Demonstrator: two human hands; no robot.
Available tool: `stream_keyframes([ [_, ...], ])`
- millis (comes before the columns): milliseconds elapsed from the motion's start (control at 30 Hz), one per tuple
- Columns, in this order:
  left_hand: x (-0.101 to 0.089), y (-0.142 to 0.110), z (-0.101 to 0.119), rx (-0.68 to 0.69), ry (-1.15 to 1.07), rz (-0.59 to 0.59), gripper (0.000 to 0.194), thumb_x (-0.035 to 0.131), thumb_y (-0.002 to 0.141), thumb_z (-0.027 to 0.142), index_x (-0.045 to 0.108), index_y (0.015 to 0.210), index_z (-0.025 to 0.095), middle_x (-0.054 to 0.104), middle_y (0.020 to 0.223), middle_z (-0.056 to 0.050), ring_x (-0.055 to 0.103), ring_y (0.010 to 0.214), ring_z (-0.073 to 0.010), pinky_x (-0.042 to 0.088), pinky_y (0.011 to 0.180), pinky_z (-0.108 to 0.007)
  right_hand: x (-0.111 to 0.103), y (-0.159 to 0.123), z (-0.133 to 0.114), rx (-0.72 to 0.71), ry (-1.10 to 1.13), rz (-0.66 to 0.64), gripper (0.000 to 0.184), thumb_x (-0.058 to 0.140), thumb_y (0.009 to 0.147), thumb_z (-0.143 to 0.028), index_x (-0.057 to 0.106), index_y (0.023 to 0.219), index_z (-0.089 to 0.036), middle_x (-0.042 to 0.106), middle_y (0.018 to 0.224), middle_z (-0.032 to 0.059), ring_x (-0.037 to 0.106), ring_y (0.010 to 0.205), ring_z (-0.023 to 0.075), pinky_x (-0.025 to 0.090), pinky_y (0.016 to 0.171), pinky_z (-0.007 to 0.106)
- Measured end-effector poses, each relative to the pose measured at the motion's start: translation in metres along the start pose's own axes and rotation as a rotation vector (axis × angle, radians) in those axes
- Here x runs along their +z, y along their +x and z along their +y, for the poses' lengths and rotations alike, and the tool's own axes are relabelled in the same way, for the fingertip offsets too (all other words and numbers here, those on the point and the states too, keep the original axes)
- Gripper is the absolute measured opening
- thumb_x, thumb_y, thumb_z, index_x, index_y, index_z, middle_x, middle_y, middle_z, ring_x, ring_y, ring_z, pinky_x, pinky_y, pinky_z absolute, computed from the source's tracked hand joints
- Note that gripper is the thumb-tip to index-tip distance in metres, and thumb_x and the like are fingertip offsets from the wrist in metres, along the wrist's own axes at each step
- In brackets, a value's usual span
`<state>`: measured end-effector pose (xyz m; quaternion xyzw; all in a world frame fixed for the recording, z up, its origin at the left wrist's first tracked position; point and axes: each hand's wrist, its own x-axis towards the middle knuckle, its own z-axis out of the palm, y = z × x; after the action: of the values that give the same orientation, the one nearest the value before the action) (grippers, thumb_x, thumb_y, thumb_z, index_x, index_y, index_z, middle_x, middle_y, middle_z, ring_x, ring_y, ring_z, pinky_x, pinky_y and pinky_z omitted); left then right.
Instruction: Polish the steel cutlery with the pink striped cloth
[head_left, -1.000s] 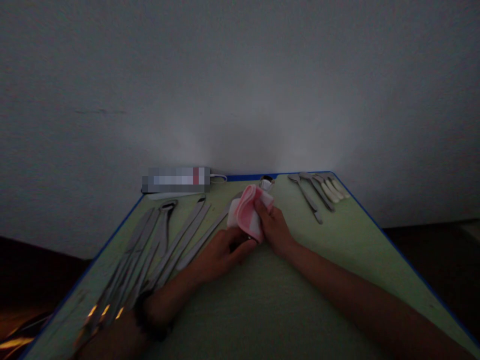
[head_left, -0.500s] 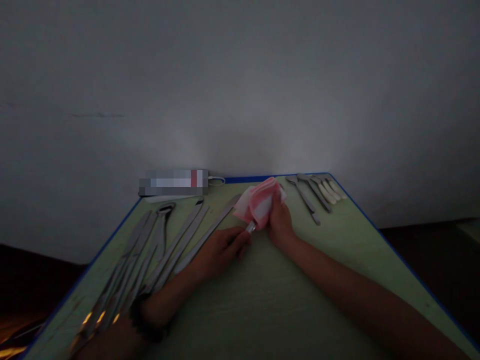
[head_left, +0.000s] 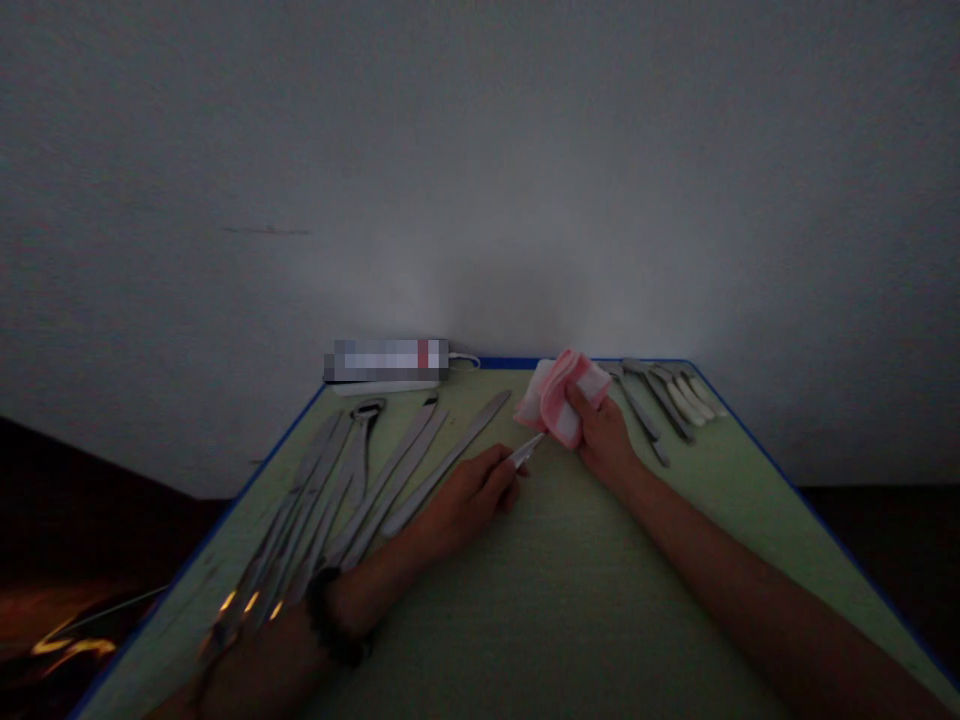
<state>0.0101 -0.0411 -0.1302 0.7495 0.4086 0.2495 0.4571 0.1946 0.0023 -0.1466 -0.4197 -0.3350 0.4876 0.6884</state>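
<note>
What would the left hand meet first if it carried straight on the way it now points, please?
Most likely the pink-and-white cloth in the right hand: the left hand points towards it, and the metal utensil it holds seems to reach the cloth's lower edge, though depth is unclear.

- Pale green across the counter (head_left: 570, 600), trimmed in blue.
- At eleven o'clock, a pixelated box (head_left: 386, 360) with a white strip (head_left: 386, 387) just below and a white cable (head_left: 466, 360) alongside.
- From ten to eight o'clock, long metal cutlery (head_left: 386, 475) in slanted rows, partly hidden.
- Just inside ten o'clock, a lone knife (head_left: 450, 462).
- At one o'clock, metal utensils (head_left: 664, 398) beside white-handled pieces (head_left: 686, 400).
</note>
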Motion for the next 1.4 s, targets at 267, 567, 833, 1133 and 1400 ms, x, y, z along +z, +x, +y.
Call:
stream_keyframes([
  [267,-0.001,0.003,-0.01,0.03,0.041,-0.039,0.03,0.031,0.092,0.039,0.052,0.092,0.017,0.049,0.066,0.003,0.046,0.058,-0.0113,0.037,0.055,-0.022,0.009,-0.03,0.016,-0.015,-0.189,0.147,0.045,0.05,0.074,-0.06,0.051,0.063,-0.016,0.049,0.052,-0.0025,0.04,0.047,0.009,0.03,0.044,0.022],
  [567,-0.001,0.005,-0.002,0.099,0.094,-0.02,0.025,0.036,0.091,0.034,0.051,0.104,0.018,0.061,0.092,-0.005,0.055,0.08,-0.0177,0.042,0.074,-0.028,0.025,-0.047,0.023,0.092,-0.204,0.012,0.044,0.049,0.075,-0.059,0.058,0.074,-0.015,0.056,0.063,0.0012,0.047,0.055,0.0114,0.035,0.05,0.023],
  [833,-0.002,0.005,-0.003,0.025,0.129,-0.042,0.027,0.031,0.092,0.036,0.046,0.076,0.019,0.049,0.06,0.004,0.045,0.054,-0.0109,0.035,0.055,-0.022,0.001,-0.012,0.01,-0.062,-0.178,0.169,0.044,0.047,0.076,-0.06,0.054,0.068,-0.017,0.05,0.058,-0.0016,0.041,0.051,0.0103,0.032,0.049,0.023],
  [1133,-0.004,0.006,-0.008,0.023,0.059,-0.062,0.029,0.031,0.093,0.036,0.046,0.074,0.019,0.047,0.059,0.005,0.044,0.054,-0.0103,0.035,0.056,-0.022,0.002,-0.015,0.012,0.026,-0.119,0.109,0.04,0.052,0.074,-0.055,0.06,0.08,-0.016,0.06,0.068,0.0019,0.051,0.059,0.0127,0.038,0.054,0.024],
  [1400,-0.001,0.007,-0.008,0.007,0.005,-0.065,0.025,0.033,0.092,0.036,0.049,0.087,0.018,0.048,0.06,0.005,0.044,0.053,-0.0105,0.036,0.054,-0.022,0.02,-0.033,0.023,0.168,0.068,0.024,0.038,0.055,0.073,-0.053,0.061,0.083,-0.017,0.064,0.076,0.0029,0.056,0.064,0.0134,0.043,0.06,0.026],
])
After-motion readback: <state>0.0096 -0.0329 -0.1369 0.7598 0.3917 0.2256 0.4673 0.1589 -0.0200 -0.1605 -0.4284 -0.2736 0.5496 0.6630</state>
